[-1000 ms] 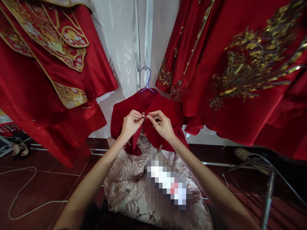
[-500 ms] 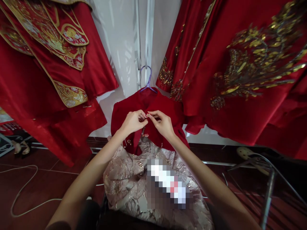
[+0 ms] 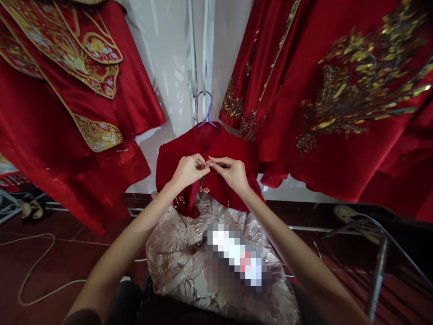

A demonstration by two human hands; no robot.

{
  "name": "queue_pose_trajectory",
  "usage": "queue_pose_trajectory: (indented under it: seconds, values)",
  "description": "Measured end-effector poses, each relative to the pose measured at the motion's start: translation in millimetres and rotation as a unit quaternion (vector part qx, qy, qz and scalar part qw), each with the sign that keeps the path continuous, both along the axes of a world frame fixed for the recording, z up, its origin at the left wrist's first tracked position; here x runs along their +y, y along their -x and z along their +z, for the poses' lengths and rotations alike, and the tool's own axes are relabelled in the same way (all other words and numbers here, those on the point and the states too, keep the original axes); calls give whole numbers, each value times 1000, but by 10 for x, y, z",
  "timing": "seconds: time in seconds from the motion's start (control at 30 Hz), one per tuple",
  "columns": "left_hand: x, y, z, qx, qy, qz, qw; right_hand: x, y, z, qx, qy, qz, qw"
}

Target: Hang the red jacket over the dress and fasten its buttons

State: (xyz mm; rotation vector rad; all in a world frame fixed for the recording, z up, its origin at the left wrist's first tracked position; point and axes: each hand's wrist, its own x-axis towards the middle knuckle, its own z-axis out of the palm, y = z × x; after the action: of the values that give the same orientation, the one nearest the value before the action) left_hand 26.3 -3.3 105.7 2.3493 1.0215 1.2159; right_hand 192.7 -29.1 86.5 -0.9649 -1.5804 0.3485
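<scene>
1. Over on the right, a great red gown (image 3: 331, 167) with gold sequin work crowds in, its hem dropping close to the floor.
2. Opposite it, another red gown (image 3: 27, 122), gold-edged, fills the left; between the two, a wedge of white wall (image 3: 155, 49) gives the open room.
3. Down the middle, pale brocade fabric (image 3: 172, 266) spreads towards the person's lap.
4. And here's the red jacket (image 3: 172, 153), dead centre, its lower edge over the brocade, its right side just beside the right-hand gown, a clearer gap on its left.
5. In comes the left hand (image 3: 190, 170), thumb and fingertips pinching at the jacket's front edge; the right hand (image 3: 233, 174) pinches from the other side, fingertips almost meeting, forearms wide apart.
6. Above them, a purple hanger (image 3: 211, 108) at the neckline.
7. Smallest of all, the beaded fastening (image 3: 209, 162) sits between both pinches, partly hidden by fingertips.
</scene>
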Motion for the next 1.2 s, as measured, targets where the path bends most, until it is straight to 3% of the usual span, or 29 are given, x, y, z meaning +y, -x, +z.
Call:
queue_pose_trajectory:
  seconds: [0.57, 0.7, 0.8, 0.97, 1.07, 1.2]
  values:
    - [-24, 37, 63, 85, -60, 2, 995, -37, 59, -1, -22, -2, 18, 1000]
    - [57, -17, -74, 16, 10, -49, 999, -34, 87, -39, -66, 1, -12, 998]
    - [96, -77, -235, -87, 87, -87, 989, -89, 134, -179, -101, -35, -45, 993]
    - [73, -73, -440, -256, 286, -116, 916, -266, 100, -572, -224, -77, -126, 963]
    - [66, -16, -531, -232, 320, -146, 907, -315, -41, -684, -210, -40, -156, 964]
    - [24, 22, -615, -132, 312, -171, 925, -329, -236, -528, -57, 64, -85, 993]
